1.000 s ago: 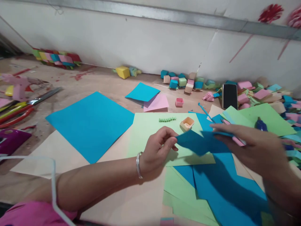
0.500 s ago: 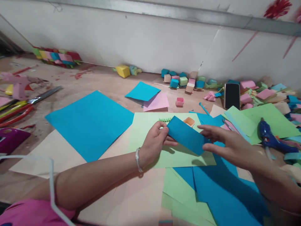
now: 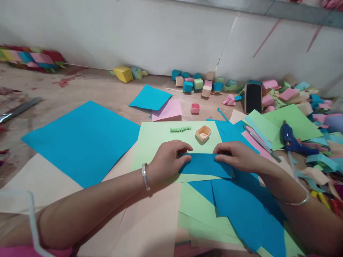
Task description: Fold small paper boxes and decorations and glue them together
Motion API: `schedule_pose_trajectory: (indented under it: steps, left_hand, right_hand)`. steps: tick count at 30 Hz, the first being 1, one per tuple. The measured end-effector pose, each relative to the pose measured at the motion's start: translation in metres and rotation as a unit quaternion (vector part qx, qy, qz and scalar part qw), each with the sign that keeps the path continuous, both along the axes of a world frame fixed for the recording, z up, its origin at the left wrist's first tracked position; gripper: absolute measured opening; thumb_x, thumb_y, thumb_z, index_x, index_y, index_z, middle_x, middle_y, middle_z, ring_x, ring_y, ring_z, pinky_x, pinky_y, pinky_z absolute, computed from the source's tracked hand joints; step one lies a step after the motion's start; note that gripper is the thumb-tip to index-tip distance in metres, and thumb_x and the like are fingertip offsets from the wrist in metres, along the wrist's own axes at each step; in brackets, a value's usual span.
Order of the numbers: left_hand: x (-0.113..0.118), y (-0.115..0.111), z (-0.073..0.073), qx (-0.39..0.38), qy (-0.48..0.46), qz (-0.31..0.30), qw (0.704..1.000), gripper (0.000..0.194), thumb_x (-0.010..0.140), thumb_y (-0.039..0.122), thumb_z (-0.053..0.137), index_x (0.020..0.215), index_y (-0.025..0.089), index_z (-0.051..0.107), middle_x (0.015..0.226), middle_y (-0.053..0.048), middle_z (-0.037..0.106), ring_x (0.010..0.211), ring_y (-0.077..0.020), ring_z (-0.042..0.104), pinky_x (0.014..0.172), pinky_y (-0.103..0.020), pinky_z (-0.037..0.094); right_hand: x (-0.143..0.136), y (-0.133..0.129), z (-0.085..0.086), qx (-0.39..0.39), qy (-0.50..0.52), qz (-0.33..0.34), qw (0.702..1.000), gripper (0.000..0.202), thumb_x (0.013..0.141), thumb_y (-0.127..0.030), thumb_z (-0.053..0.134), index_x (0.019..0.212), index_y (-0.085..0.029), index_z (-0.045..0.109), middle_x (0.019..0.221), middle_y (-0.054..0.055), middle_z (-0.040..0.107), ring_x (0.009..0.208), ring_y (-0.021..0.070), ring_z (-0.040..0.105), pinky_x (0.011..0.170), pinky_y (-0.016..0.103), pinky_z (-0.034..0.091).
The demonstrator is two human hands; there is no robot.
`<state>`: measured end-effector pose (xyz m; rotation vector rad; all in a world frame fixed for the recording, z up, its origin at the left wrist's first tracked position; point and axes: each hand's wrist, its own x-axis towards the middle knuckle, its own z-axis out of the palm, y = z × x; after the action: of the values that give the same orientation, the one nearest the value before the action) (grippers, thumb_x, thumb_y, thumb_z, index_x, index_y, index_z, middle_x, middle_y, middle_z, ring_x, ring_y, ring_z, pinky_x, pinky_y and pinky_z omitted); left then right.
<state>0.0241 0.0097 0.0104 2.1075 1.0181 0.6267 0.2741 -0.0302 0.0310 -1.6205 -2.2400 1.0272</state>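
Observation:
A blue paper strip (image 3: pixel 205 165) lies level between both hands, above a pale green sheet (image 3: pixel 154 137). Thumb and fingers of my left hand (image 3: pixel 171 157) pinch its left part along the upper edge. On the right part, my right hand (image 3: pixel 234 155) grips the same edge between thumb and fingers. Just beyond the strip are a small open orange paper box (image 3: pixel 203 134) and a green zigzag paper piece (image 3: pixel 180 129). A small pink box (image 3: pixel 195 108) sits farther back.
Large blue sheet (image 3: pixel 88 139) at left; overlapping blue and green sheets below the hands. A craft knife (image 3: pixel 264 144), blue glue gun (image 3: pixel 293 141), phone (image 3: pixel 253 99) and paper scraps lie right. Folded paper blocks (image 3: pixel 188 86) line the wall.
The blue strip has turned from slanted to level and moved slightly down. My right hand, fingers apart before, has closed on it. The view has shifted right and down.

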Motion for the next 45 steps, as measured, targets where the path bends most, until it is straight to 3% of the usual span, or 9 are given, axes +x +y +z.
schedule_pose_trajectory:
  steps: [5, 11, 17, 20, 26, 30, 35, 41, 45]
  left_hand:
    - [-0.004, 0.003, -0.004, 0.107, 0.067, -0.047, 0.991, 0.011, 0.085, 0.021, 0.059, 0.09, 0.019, 0.068, 0.086, -0.005, 0.067, 0.083, -0.0199, 0.061, 0.072, -0.033, 0.048]
    - [-0.004, 0.004, -0.005, 0.128, 0.122, -0.079, 0.981, 0.004, 0.082, 0.022, 0.065, 0.082, 0.018, 0.064, 0.083, -0.004, 0.064, 0.081, -0.0195, 0.056, 0.068, -0.031, 0.043]
    - [-0.005, 0.001, 0.002, 0.169, 0.166, -0.111, 0.965, 0.015, 0.081, 0.007, 0.052, 0.076, 0.018, 0.061, 0.08, -0.003, 0.061, 0.075, -0.0188, 0.051, 0.061, -0.03, 0.036]
    - [-0.006, -0.001, 0.005, 0.191, 0.194, -0.133, 0.953, 0.019, 0.079, 0.004, 0.047, 0.075, 0.018, 0.059, 0.08, -0.004, 0.058, 0.073, -0.0192, 0.048, 0.058, -0.03, 0.033]
    - [-0.007, -0.002, 0.007, 0.194, 0.231, -0.167, 0.938, 0.016, 0.079, 0.005, 0.047, 0.078, 0.017, 0.058, 0.082, -0.005, 0.055, 0.073, -0.0193, 0.049, 0.06, -0.031, 0.034]
    - [-0.005, -0.001, 0.009, 0.222, 0.268, -0.194, 0.917, 0.011, 0.084, 0.012, 0.051, 0.076, 0.017, 0.056, 0.08, -0.005, 0.056, 0.07, -0.0188, 0.047, 0.059, -0.031, 0.033]
    - [-0.006, 0.0, 0.011, 0.246, 0.299, -0.216, 0.896, 0.013, 0.085, 0.01, 0.052, 0.075, 0.017, 0.056, 0.081, -0.005, 0.056, 0.068, -0.0183, 0.046, 0.059, -0.031, 0.031]
    - [-0.008, 0.002, 0.012, 0.26, 0.291, -0.24, 0.889, 0.014, 0.086, 0.011, 0.054, 0.073, 0.017, 0.055, 0.076, -0.003, 0.054, 0.066, -0.0179, 0.044, 0.057, -0.031, 0.029]
    - [-0.009, 0.002, 0.014, 0.258, 0.296, -0.25, 0.885, 0.014, 0.086, 0.011, 0.054, 0.073, 0.017, 0.055, 0.076, -0.003, 0.053, 0.066, -0.0175, 0.045, 0.057, -0.031, 0.03]
  right_hand:
    - [-0.003, -0.002, -0.01, 0.083, -0.058, 0.016, 0.995, 0.007, 0.082, -0.026, 0.063, 0.082, -0.018, 0.063, 0.077, 0.002, 0.064, 0.07, 0.0151, 0.055, 0.061, 0.025, 0.038]
    - [-0.004, -0.003, -0.015, 0.142, -0.097, 0.05, 0.984, 0.006, 0.081, -0.014, 0.06, 0.077, -0.018, 0.059, 0.076, 0.002, 0.059, 0.071, 0.0145, 0.053, 0.06, 0.024, 0.033]
    - [-0.012, -0.014, -0.014, 0.289, -0.228, 0.131, 0.921, 0.024, 0.088, -0.006, 0.043, 0.072, -0.017, 0.058, 0.075, 0.006, 0.055, 0.072, 0.0176, 0.046, 0.059, 0.029, 0.026]
    - [-0.015, -0.029, -0.015, 0.333, -0.259, 0.138, 0.896, 0.027, 0.089, -0.005, 0.041, 0.072, -0.017, 0.058, 0.073, 0.006, 0.055, 0.069, 0.018, 0.042, 0.06, 0.031, 0.027]
    - [-0.009, -0.052, -0.026, 0.348, -0.219, 0.07, 0.909, 0.028, 0.093, -0.007, 0.039, 0.083, -0.016, 0.064, 0.089, 0.009, 0.064, 0.082, 0.0199, 0.051, 0.069, 0.032, 0.036]
    - [-0.006, -0.055, -0.036, 0.398, -0.166, 0.046, 0.901, 0.024, 0.092, -0.007, 0.045, 0.08, -0.016, 0.064, 0.086, 0.008, 0.065, 0.082, 0.0186, 0.054, 0.069, 0.031, 0.038]
    - [-0.006, -0.056, -0.043, 0.415, -0.168, 0.046, 0.893, 0.02, 0.09, -0.007, 0.05, 0.078, -0.015, 0.065, 0.084, 0.009, 0.065, 0.08, 0.0191, 0.053, 0.068, 0.032, 0.04]
    - [-0.009, -0.056, -0.034, 0.432, -0.152, 0.122, 0.881, 0.021, 0.09, -0.008, 0.05, 0.075, -0.013, 0.064, 0.079, 0.011, 0.063, 0.082, 0.0219, 0.054, 0.067, 0.033, 0.043]
    - [-0.01, -0.056, -0.031, 0.429, -0.154, 0.135, 0.88, 0.022, 0.09, -0.008, 0.05, 0.074, -0.014, 0.064, 0.077, 0.01, 0.063, 0.084, 0.022, 0.055, 0.068, 0.034, 0.044]
